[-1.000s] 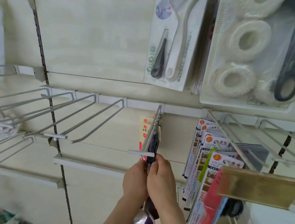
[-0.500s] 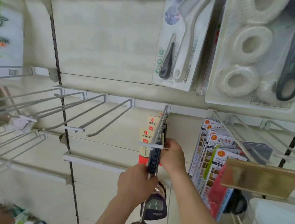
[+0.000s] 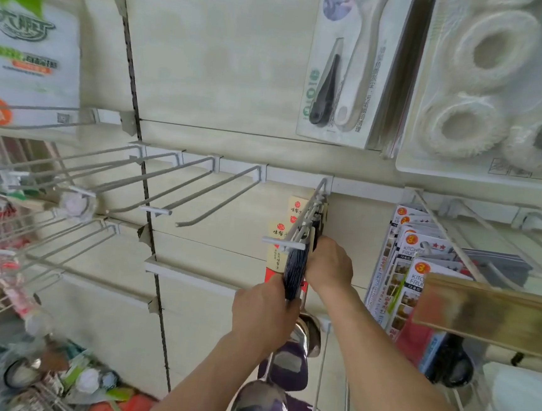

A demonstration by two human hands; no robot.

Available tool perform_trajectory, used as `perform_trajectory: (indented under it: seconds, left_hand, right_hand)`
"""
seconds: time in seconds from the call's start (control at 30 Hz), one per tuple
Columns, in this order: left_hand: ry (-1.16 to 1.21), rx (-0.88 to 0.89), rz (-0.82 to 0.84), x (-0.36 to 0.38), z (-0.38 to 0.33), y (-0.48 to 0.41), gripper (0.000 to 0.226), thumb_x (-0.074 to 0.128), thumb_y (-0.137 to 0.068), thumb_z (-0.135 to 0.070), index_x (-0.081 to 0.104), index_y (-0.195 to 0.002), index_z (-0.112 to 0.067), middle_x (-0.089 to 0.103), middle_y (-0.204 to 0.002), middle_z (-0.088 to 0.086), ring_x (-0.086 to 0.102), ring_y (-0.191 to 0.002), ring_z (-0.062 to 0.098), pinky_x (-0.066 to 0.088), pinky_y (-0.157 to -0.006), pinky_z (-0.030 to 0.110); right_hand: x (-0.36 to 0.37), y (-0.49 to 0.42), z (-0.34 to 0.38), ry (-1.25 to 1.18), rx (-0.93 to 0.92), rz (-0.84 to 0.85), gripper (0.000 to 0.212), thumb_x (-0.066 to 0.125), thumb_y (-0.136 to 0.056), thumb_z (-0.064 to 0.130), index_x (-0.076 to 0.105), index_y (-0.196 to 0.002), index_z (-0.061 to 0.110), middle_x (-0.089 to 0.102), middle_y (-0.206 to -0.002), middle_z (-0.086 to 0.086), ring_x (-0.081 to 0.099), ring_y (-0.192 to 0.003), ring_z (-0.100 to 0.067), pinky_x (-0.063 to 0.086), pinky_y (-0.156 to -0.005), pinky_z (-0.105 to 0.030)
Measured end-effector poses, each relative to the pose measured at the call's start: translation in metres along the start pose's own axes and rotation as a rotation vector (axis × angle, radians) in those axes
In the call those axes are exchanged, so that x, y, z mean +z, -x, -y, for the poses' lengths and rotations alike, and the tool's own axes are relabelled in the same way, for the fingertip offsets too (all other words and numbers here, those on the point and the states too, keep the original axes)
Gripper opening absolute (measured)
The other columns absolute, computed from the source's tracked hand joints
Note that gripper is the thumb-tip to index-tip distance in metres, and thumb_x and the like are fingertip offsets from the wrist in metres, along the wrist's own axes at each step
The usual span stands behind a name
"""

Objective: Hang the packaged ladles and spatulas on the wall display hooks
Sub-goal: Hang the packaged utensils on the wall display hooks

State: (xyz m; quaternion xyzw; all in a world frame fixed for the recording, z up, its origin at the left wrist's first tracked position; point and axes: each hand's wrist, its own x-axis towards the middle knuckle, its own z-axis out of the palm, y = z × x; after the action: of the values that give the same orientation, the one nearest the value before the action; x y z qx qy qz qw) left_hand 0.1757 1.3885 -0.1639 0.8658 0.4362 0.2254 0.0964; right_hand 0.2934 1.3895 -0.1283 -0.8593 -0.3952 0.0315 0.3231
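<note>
A white wire display hook (image 3: 307, 221) juts out from the wall rail at the middle of the view, and everything here is placed from it. The packaged ladles (image 3: 295, 273) hang on it as a tight stack of dark cards seen edge-on, bunched at its front end just behind the crossbar tip; their steel bowls with purple labels dangle straight below the hook. The left hand (image 3: 263, 313) is below the hook, its fingers curled round the lower edge of the card stack and gripping it. The right hand (image 3: 330, 266) is just right of the hook's tip, pressed against the right face of the stack near its top; its fingers bend in round the cards and the tips are hidden behind them. Left of the hook, bare wire hooks (image 3: 218, 197) stick out from the same rail. Right of it hang fruit peeler packs (image 3: 411, 267), and a blurred golden strip (image 3: 489, 316) crosses in front of them. Above the hook hang carded brush packs (image 3: 344, 64).
</note>
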Motion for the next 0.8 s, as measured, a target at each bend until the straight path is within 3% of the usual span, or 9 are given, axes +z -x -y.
perform_trajectory:
  seconds: [0.1,0.23,0.57,0.8]
  left_hand:
    - [-0.027,0.008,0.004,-0.005,0.004,-0.001,0.022,0.044,-0.095,-0.038,0.051,-0.103,-0.018,0.066,-0.100,0.002,0.062,-0.094,0.027,0.034,-0.071,0.031]
    - [-0.029,0.035,0.043,-0.011,0.008,0.003,0.013,0.045,-0.094,-0.034,0.045,-0.094,-0.021,0.066,-0.097,0.000,0.062,-0.094,0.026,0.034,-0.074,0.032]
    - [-0.086,0.124,0.080,-0.038,0.020,0.030,0.021,0.042,-0.094,-0.036,0.052,-0.099,-0.019,0.066,-0.101,0.002,0.061,-0.097,0.027,0.032,-0.079,0.033]
    - [-0.074,0.232,0.086,-0.064,0.036,0.061,0.013,0.042,-0.093,-0.032,0.046,-0.089,-0.021,0.067,-0.092,0.000,0.062,-0.089,0.026,0.030,-0.077,0.033]
  right_hand:
    - [-0.003,0.004,0.001,-0.015,-0.024,0.014,0.016,0.048,-0.093,0.019,0.059,-0.098,0.009,0.063,-0.099,-0.010,0.047,-0.077,-0.028,0.038,-0.067,-0.029]
    - [-0.004,0.011,0.002,-0.060,-0.030,0.014,0.014,0.049,-0.091,0.013,0.061,-0.097,0.008,0.064,-0.095,-0.010,0.051,-0.077,-0.028,0.043,-0.066,-0.030]
    - [-0.007,0.047,0.016,0.017,-0.035,0.009,0.009,0.052,-0.088,0.006,0.054,-0.080,0.009,0.063,-0.088,-0.009,0.057,-0.081,-0.031,0.040,-0.065,-0.029]
    - [-0.006,0.085,0.026,0.026,0.009,-0.048,0.010,0.054,-0.087,0.009,0.063,-0.092,0.007,0.067,-0.094,-0.011,0.061,-0.085,-0.031,0.048,-0.070,-0.030]
